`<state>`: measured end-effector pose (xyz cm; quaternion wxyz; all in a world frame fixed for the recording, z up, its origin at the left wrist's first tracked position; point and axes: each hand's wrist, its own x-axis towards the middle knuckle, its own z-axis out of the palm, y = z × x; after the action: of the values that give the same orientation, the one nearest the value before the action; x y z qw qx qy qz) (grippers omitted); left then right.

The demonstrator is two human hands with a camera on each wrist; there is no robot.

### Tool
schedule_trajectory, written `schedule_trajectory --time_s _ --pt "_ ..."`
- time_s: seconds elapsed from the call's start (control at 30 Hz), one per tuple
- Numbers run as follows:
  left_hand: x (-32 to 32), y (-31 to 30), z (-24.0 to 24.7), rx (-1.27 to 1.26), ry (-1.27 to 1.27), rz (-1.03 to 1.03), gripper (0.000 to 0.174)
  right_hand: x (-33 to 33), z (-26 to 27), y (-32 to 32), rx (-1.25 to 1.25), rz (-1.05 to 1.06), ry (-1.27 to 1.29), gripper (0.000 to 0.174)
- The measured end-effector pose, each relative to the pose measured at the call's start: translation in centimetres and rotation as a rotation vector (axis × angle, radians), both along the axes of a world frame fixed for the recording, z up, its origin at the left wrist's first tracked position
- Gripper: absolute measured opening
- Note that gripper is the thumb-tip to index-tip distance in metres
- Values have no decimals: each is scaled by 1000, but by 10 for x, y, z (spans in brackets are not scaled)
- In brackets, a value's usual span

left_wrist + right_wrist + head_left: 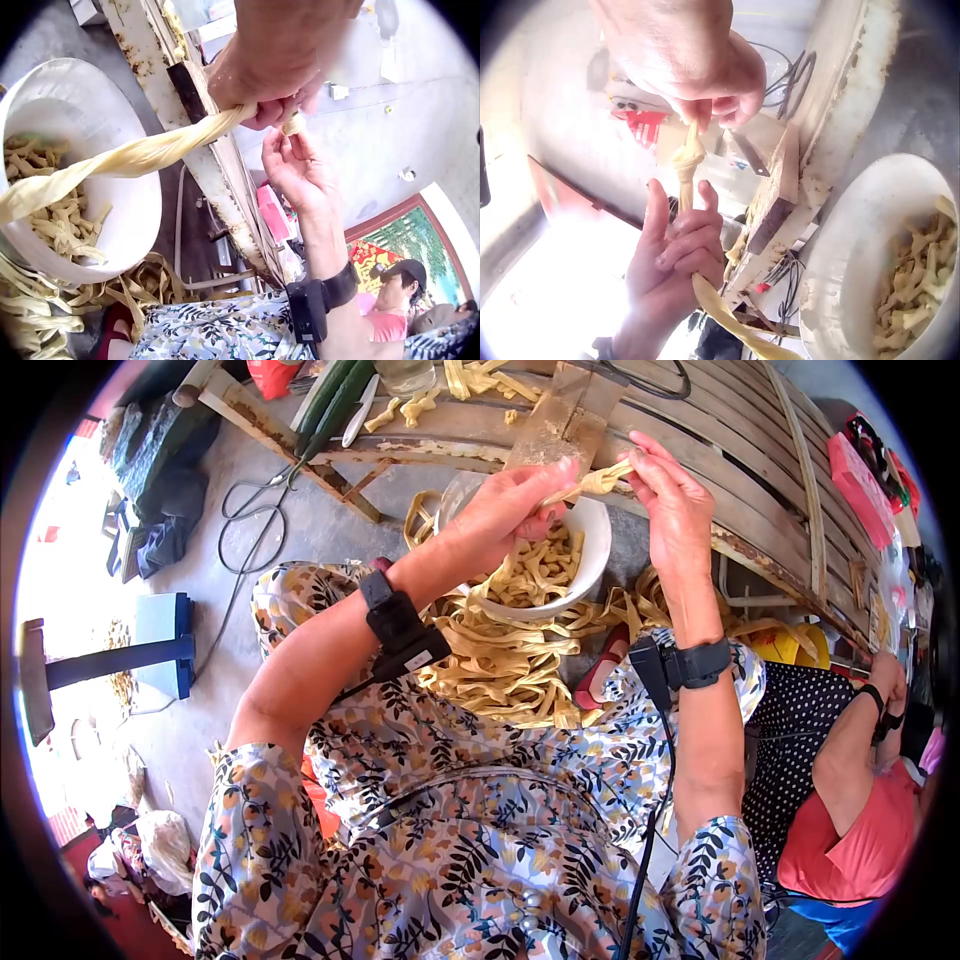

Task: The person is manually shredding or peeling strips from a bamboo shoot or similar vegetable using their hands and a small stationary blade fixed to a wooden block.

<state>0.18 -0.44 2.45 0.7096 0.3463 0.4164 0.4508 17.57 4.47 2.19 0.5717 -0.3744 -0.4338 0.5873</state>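
Note:
A pale yellow strip with a knot (600, 481) is stretched between both hands above a white bucket (597, 550). The left hand (510, 505) has its fingers curled round the strip, and the strip's long twisted tail (142, 156) hangs from that hand across the bucket in the left wrist view. The right hand (676, 500) pinches the short end beyond the knot; in the right wrist view the knot (688, 154) lies just below the fingertips of the right hand (682, 60). Short knotted pieces (535, 570) fill part of the bucket.
Long yellow strips (500, 670) lie in a heap below the bucket. Beyond it stands a slatted bench (730, 445) with a wooden board (565, 420), green cucumbers (335, 405) and more yellow pieces. Another person (850, 790) sits at the right.

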Motion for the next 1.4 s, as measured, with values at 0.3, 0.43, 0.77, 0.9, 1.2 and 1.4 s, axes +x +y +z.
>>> schedule_trajectory --time_s 0.3,0.43,0.77,0.9,1.2,1.4 --pt "-17 5 -21 18 -129 -283 21 0 14 -11 -221 344 -345 26" --pt "-18 5 -19 -31 -182 -342 22 -11 -7 -17 -143 507 -139 23" --pt "-30 6 -24 -123 -243 -372 21 -6 -3 -15 -203 369 -221 18" --pt "-33 8 -26 -141 -283 -414 22 -1 -6 -12 -74 272 -411 24" --pt "-12 10 -15 470 432 -209 26 -14 -8 -18 124 172 -512 17" --pt "-10 11 -12 358 467 -228 23 -18 -11 -15 203 161 -439 15"
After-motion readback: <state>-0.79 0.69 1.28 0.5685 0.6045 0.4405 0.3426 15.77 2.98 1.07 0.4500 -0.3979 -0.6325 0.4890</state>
